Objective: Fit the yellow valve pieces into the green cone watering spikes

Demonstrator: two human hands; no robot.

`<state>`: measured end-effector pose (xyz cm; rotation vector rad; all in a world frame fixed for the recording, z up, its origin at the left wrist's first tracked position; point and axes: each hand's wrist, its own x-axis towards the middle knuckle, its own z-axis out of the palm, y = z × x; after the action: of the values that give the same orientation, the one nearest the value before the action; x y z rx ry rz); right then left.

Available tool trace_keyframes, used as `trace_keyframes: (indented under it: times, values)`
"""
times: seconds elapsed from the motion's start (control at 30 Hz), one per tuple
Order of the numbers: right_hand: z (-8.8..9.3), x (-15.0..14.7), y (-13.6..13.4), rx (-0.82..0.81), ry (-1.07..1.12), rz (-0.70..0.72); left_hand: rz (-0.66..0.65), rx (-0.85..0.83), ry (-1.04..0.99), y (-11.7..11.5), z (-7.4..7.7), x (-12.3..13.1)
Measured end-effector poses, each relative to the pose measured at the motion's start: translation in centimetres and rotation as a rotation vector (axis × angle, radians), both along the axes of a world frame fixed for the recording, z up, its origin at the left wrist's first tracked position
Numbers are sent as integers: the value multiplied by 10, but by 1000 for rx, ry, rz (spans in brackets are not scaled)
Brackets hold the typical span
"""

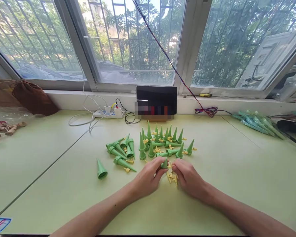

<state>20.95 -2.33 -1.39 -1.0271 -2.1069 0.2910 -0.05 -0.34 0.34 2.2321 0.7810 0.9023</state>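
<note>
My left hand [149, 176] is closed around a green plastic spike [164, 163], its tip pointing up. Close beside it, my right hand [188, 174] pinches a small yellow valve [170, 166] at the spike's side; whether the two parts are joined I cannot tell. Several loose yellow valves [172, 178] lie on the table between my wrists. Beyond my hands, several green spikes with yellow valves [180, 151] stand or lie in a group. To the left is a pile of green spikes [118, 153] lying down, and one lone spike [102, 169] lies nearer me.
A dark tablet [156, 100] stands against the window ledge. Left of it is a power strip [108, 113] with cables. Wooden pieces [11, 128] and a brown pouch [36, 98] are far left; plastic packets [258, 122] lie far right. A yellow cutter [205, 95] rests on the ledge.
</note>
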Motion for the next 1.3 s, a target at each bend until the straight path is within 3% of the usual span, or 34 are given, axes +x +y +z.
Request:
trace_keyframes:
  times: [0.6, 0.9, 1.3]
  values:
    - [8, -4, 1, -102, 97, 43, -24, 172, 7, 0, 1, 0]
    - [10, -4, -1, -100, 178, 8, 45, 230, -33, 1, 7, -1]
    - [11, -2, -1, -183, 186, 60, 61, 74, -36, 3, 7, 1]
